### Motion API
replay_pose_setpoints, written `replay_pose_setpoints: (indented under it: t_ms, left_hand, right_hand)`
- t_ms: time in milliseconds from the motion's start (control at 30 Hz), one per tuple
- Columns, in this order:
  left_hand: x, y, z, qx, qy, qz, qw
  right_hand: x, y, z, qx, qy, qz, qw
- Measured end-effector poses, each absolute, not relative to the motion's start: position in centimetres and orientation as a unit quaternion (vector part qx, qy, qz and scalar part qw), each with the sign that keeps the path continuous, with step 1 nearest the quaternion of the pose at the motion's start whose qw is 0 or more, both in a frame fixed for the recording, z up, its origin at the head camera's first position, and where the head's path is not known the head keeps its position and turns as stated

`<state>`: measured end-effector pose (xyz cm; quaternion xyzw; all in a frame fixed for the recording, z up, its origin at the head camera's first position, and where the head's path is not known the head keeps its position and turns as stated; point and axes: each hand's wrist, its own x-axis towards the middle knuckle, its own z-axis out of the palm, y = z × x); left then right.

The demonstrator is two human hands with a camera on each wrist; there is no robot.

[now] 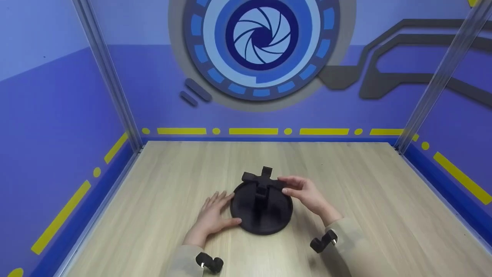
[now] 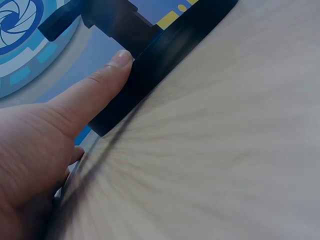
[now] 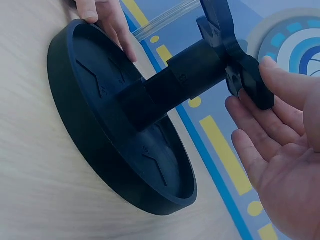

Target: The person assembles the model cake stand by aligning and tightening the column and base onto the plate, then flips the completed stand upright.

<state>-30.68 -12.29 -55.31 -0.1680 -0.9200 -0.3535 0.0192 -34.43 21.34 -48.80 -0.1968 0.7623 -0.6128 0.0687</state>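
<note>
A black round base (image 1: pixel 269 221) with a raised rim lies flat on the table. From its middle rises a thick black post (image 3: pixel 172 80), topped by a black cross-shaped handle (image 1: pixel 264 178) with several arms. My right hand (image 1: pixel 309 194) pinches the handle's right arm between thumb and fingers. On the other side, my left hand (image 1: pixel 213 217) is spread against the base's left edge. Its thumb (image 2: pixel 100 90) lies straight on the rim, and its other fingers stretch along the table beside the base. Molded angular marks show inside the base in the right wrist view.
The wooden table (image 1: pixel 173 165) is bounded by blue panels (image 1: pixel 134 84) at the back and sides. Metal posts stand at the back corners. A black clip-like device (image 1: pixel 209 262) sits on the left sleeve, another (image 1: pixel 323 241) on the right.
</note>
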Motion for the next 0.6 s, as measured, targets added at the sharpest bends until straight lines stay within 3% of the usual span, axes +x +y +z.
replay_pose_setpoints:
  t_ms: [300,600]
  left_hand:
    - [-30.6,-12.4,-55.3,-0.173,-0.921,-0.349,0.026]
    - [-30.7,-12.3,-55.3,-0.176,-0.921,-0.346,0.033]
  right_hand:
    - [-33.6,20.7,-48.5,-0.200,0.758,-0.614,0.087]
    - [-32.5,19.5,-48.2,-0.202,0.755,-0.622,0.051]
